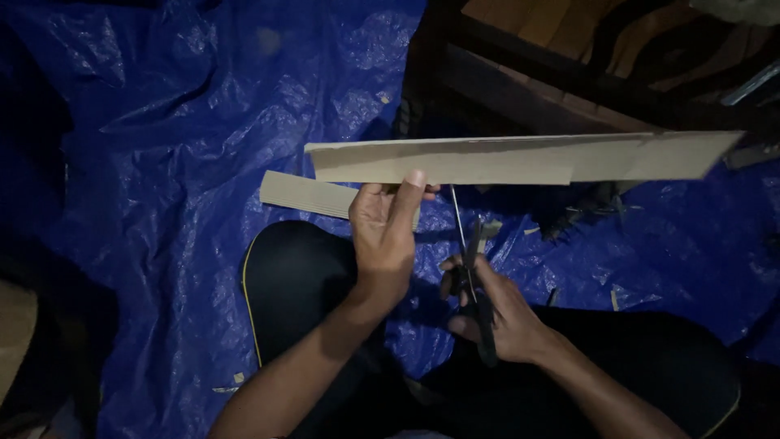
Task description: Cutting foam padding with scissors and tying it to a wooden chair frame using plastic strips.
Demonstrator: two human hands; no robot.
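- Head view: the left hand (386,236) has its grip clenched on a long cardboard strip (520,158), thumb up against the strip's lower edge and fingers behind it, so the strip is held level in the air.
- Most of the strip runs out to the right of that grip, toward dark wooden furniture (552,73); a shorter length sticks out to the left of it.
- The right hand (496,313) sits lower and to the right of the left grip, its grip closed through the dark handles of a pair of scissors (471,276).
- The scissor blades point up from that grip with their tips at the strip's lower edge, just right of the left thumb; whether the blades are parted or already biting the cardboard is too dim to tell.
- A second, shorter piece of corrugated cardboard (305,193) lies just left of the left grip and below the strip, resting on the blue plastic tarp (179,162).
- The tarp spreads under everything, wrinkled and shiny.
- The person's legs in dark trousers (296,284) lie below both grips, one knee under the left forearm.
- Small cardboard scraps (615,299) lie scattered on the tarp to the right of the scissors grip.
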